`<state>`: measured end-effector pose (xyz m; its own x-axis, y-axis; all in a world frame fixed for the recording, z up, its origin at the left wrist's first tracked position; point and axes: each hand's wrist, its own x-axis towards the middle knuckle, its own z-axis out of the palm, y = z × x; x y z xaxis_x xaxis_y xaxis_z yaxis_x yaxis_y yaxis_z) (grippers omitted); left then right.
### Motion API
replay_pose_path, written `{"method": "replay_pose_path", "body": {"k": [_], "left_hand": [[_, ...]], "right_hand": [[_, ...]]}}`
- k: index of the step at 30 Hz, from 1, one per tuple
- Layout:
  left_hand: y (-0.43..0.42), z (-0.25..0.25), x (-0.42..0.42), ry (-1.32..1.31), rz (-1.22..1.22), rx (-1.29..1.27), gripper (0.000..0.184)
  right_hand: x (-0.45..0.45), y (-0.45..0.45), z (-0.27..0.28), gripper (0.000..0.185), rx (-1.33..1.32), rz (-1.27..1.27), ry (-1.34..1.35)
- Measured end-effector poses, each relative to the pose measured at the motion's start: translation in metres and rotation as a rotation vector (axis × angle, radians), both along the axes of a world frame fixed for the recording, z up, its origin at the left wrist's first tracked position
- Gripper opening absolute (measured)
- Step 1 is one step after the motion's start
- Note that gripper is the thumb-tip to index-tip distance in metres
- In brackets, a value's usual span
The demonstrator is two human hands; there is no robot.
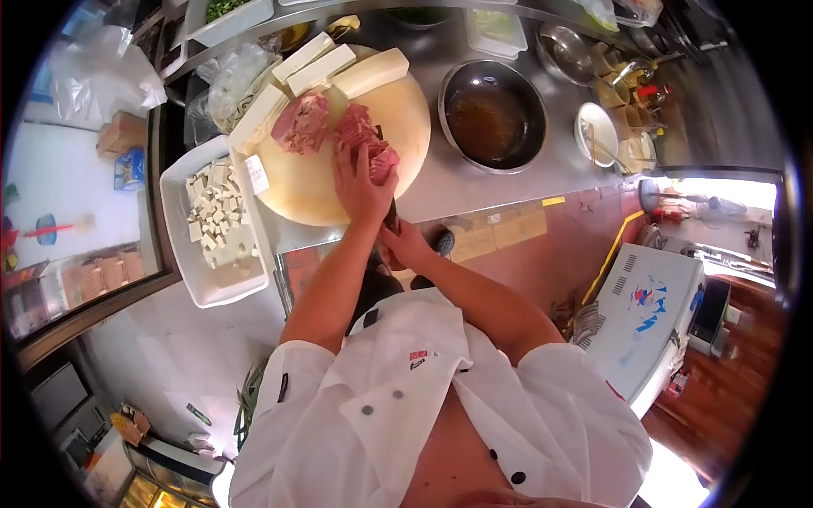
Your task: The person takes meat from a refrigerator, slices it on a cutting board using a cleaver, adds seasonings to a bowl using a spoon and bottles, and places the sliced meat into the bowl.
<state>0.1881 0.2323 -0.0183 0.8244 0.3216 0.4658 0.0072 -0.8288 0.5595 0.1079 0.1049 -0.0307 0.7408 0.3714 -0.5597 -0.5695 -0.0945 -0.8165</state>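
My left hand (pixel 365 188) lies over the near end of a row of sliced raw meat (pixel 356 127) on the round cutting board (pixel 292 190), its fingers bent and resting on the slices. Close to the board's near edge, my right hand (pixel 408 245) is wrapped round the dark handle of a knife (pixel 391 217); most of the blade is hidden beside the meat and my left hand. A second piece of raw meat (pixel 301 124) sits to the left. Along the board's far side lie long white blocks (pixel 373 74).
A white bin (pixel 203 292) with white cubes stands left of the board. To the right are a dark-bottomed metal bowl (pixel 539 127) and a white bowl (pixel 582 127) with utensils. Plastic bags (pixel 233 85) lie behind the board at the left; trays line the back.
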Motion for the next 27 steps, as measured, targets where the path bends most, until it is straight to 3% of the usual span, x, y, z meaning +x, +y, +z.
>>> {"method": "replay_pose_path", "body": {"k": [4, 10, 19, 22, 24, 27], "left_hand": [[-0.007, 0.006, -0.007, -0.018, 0.048, -0.059, 0.07], [-0.025, 0.026, -0.008, -0.073, 0.106, -0.088, 0.07], [-0.077, 0.045, 0.0, -0.086, 0.26, 0.005, 0.07], [-0.113, 0.055, 0.013, -0.091, 0.299, 0.06, 0.066], [-0.135, 0.061, 0.028, -0.116, 0.155, 0.274, 0.042], [-0.189, 0.068, 0.049, -0.134, 0.062, 0.322, 0.034]], "right_hand": [[0.002, -0.014, 0.025, 0.031, -0.004, 0.077, 0.137], [0.006, -0.032, 0.064, 0.027, -0.022, 0.087, 0.105], [0.038, -0.095, 0.067, 0.03, 0.034, 0.281, 0.062], [0.05, -0.133, 0.065, 0.033, 0.109, 0.296, 0.07], [0.06, -0.163, 0.074, 0.035, 0.164, 0.266, 0.065], [0.072, -0.213, 0.07, 0.037, 0.213, 0.206, 0.081]]}}
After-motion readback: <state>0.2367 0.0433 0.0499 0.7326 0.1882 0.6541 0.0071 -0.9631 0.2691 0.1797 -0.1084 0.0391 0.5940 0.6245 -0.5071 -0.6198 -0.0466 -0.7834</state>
